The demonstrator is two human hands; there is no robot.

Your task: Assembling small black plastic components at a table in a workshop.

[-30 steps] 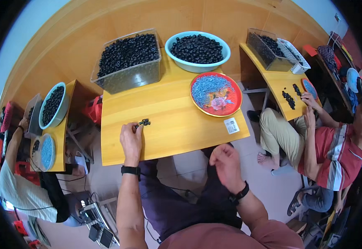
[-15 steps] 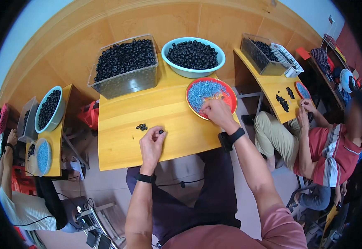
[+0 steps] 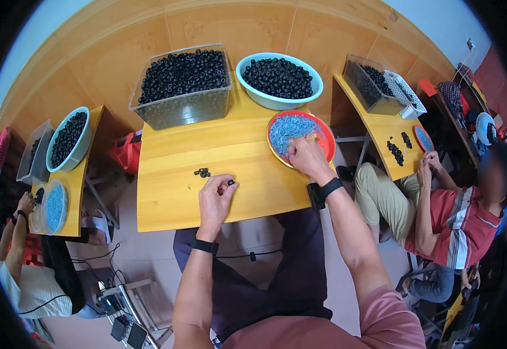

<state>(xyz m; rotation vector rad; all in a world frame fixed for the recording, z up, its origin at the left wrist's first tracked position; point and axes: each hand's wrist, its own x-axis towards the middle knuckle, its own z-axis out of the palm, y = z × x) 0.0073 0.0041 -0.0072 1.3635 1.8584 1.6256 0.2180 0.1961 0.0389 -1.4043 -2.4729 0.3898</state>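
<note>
Close to the front edge of the yellow table, my left hand pinches a small round black part between thumb and forefinger. A few similar black parts lie on the wood just beyond it. At the right, my right hand reaches over the near rim of a round red tray with a yellow edge. Its fingertips are drawn together at a heap of small light-blue pieces; whatever is between them is too small to make out.
A clear bin and a light-blue basin, both full of black parts, stand at the table's back. One person sits at a right-hand table, another at a left-hand table, each with similar bins. A wooden panel rises behind.
My right hand stays over the tray, its fingers shifted slightly among the blue pieces. My left hand keeps the black part. The view has tilted a little; the left-hand person's hand has moved toward the basin.
</note>
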